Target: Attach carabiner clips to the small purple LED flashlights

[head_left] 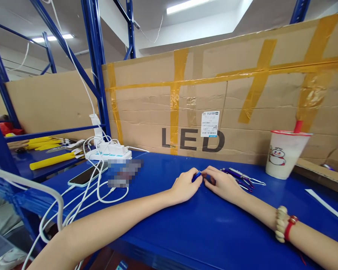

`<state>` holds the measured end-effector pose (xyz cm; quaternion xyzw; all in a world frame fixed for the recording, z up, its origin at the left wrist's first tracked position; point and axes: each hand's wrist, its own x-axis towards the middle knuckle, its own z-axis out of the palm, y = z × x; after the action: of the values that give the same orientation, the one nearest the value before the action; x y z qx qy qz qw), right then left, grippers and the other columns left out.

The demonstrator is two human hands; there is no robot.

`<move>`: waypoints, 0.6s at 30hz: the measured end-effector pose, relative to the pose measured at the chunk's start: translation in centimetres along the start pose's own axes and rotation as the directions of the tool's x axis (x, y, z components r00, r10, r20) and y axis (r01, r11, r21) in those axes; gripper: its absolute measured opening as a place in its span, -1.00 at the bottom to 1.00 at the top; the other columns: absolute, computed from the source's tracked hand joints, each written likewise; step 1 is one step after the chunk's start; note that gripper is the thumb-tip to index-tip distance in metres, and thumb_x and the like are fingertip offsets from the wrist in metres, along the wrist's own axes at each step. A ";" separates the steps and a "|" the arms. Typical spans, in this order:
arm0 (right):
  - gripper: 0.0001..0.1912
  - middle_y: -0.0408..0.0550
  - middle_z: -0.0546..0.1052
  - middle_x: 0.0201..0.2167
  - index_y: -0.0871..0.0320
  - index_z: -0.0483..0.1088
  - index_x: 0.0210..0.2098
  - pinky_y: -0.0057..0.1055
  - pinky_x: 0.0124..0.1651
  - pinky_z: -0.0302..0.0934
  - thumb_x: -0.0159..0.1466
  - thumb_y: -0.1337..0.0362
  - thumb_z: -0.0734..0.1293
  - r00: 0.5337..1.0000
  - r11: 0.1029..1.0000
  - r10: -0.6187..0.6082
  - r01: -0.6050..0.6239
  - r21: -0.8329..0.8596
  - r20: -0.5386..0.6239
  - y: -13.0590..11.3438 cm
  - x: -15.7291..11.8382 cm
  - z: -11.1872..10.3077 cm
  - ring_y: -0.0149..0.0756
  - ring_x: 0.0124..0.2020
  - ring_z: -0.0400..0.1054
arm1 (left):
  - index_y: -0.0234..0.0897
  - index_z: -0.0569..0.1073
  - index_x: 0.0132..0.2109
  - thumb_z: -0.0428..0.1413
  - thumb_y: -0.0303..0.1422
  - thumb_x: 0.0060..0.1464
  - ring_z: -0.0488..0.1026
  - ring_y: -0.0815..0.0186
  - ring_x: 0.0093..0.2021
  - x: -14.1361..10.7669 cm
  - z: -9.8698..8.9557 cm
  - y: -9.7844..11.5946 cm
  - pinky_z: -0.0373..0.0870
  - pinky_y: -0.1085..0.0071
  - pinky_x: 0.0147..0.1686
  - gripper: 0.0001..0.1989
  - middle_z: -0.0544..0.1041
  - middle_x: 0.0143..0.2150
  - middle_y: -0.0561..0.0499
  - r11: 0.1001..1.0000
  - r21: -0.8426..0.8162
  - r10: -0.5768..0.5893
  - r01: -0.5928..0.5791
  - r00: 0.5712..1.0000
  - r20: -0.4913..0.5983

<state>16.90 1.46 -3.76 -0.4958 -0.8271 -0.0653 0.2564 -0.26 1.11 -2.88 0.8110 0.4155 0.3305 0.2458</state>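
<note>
My left hand (186, 186) is closed on a small blue piece (196, 175), which pokes out between its thumb and forefinger. Fingertips of my right hand (220, 183) meet the far end of that piece; they are bent together, and anything they pinch is too small to make out. Both hands rest over the blue tabletop (186, 228). Just beyond my right hand lie several blue and silver pen-like parts (240, 176). A beaded bracelet and a red band circle my right wrist.
A lidded cup (284, 155) with a red straw stands at the right, near a white strip (325, 204) and an open carton (323, 174). On the left are a phone (88, 175), a power strip (109, 153) and tangled white cables. A large cardboard sheet (146, 112) stands behind.
</note>
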 end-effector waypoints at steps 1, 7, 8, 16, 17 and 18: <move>-0.79 -0.17 0.41 -0.29 0.09 0.36 -0.24 -0.57 -0.60 -0.02 0.17 0.33 0.16 1.000 1.000 0.006 -0.006 0.001 -0.002 0.0 0.0 0.0 -0.53 -0.53 0.28 | -0.23 0.27 -0.35 -0.14 -0.26 0.10 0.36 0.34 -0.30 0.0 0.0 0.0 0.25 0.43 -0.26 -0.82 0.43 -0.36 0.10 1.000 0.000 -0.004 0.004 1.000 -0.003; -0.77 -0.18 0.43 -0.28 0.09 0.38 -0.26 -0.56 -0.55 -0.02 0.12 0.36 0.17 0.999 0.999 0.032 -0.032 -0.002 -0.023 -0.1 0.0 -0.3 -0.51 -0.49 0.29 | -0.24 0.27 -0.36 -0.14 -0.24 0.12 0.35 0.37 -0.33 0.1 -0.1 0.1 0.23 0.45 -0.27 -0.79 0.43 -0.39 0.10 1.000 -0.019 -0.002 0.002 1.000 -0.008; -0.77 -0.18 0.42 -0.28 0.09 0.38 -0.25 -0.57 -0.54 -0.02 0.12 0.36 0.18 0.999 1.000 0.027 -0.027 0.003 -0.021 -0.1 0.0 -0.4 -0.51 -0.48 0.30 | -0.24 0.26 -0.35 -0.15 -0.23 0.12 0.35 0.37 -0.34 0.1 -0.1 0.1 0.23 0.45 -0.26 -0.79 0.43 -0.40 0.10 1.000 -0.029 -0.001 0.001 1.000 -0.009; -0.78 -0.17 0.41 -0.30 0.11 0.36 -0.25 -0.55 -0.51 -0.04 0.15 0.36 0.16 0.998 1.000 -0.014 0.015 0.014 -0.053 -0.5 0.0 -0.8 -0.52 -0.50 0.25 | -0.24 0.25 -0.39 -0.15 -0.23 0.11 0.33 0.37 -0.35 0.5 -0.1 -0.2 0.20 0.47 -0.30 -0.78 0.41 -0.44 0.11 0.999 0.016 -0.035 0.036 0.997 -0.076; -0.78 -0.16 0.41 -0.29 0.11 0.35 -0.24 -0.55 -0.51 -0.03 0.16 0.36 0.15 0.998 1.000 -0.024 0.025 0.018 -0.060 -0.6 0.0 -0.8 -0.52 -0.51 0.24 | -0.24 0.26 -0.38 -0.14 -0.22 0.10 0.33 0.36 -0.35 0.6 -0.1 -0.4 0.19 0.47 -0.31 -0.78 0.41 -0.43 0.10 0.999 0.020 -0.041 0.043 0.995 -0.086; -0.77 -0.16 0.40 -0.28 0.11 0.34 -0.22 -0.55 -0.50 -0.03 0.18 0.36 0.14 0.997 0.999 -0.034 0.035 0.021 -0.068 -0.6 -0.1 -0.8 -0.52 -0.51 0.24 | -0.25 0.28 -0.37 -0.14 -0.22 0.10 0.33 0.36 -0.36 0.7 -0.1 -0.5 0.19 0.47 -0.32 -0.77 0.41 -0.42 0.09 0.999 0.016 -0.049 0.051 0.995 -0.091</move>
<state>16.70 0.84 -3.02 -0.4761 -0.8271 -0.0771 0.2887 -0.25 1.98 -2.92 0.7868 0.4492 0.3569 0.2276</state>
